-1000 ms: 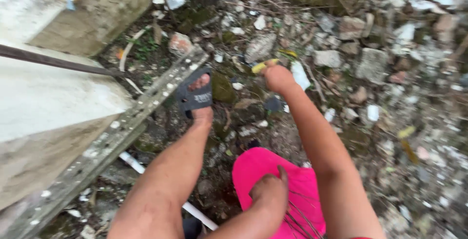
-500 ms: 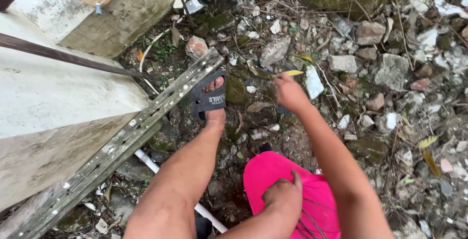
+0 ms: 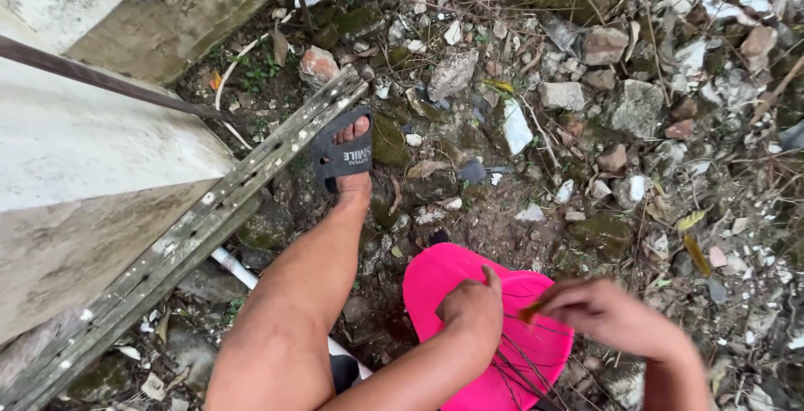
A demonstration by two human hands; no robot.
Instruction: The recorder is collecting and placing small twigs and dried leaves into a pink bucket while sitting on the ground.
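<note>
Fingers of our right hand (image 3: 615, 315) pinch a yellowish leaf strip (image 3: 544, 302), pulled back from the rubble (image 3: 586, 93) to the pink tray (image 3: 444, 273); our left hand (image 3: 473, 310) grips its rim. Mossy ground, concrete wall (image 3: 75, 134).

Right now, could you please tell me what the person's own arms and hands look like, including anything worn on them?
Both arms are bare, with no sleeves in view. The left hand and right hand wear no gloves, and no rings, watch or bands show. The right hand is motion-blurred, so fine detail there cannot be told.
</note>
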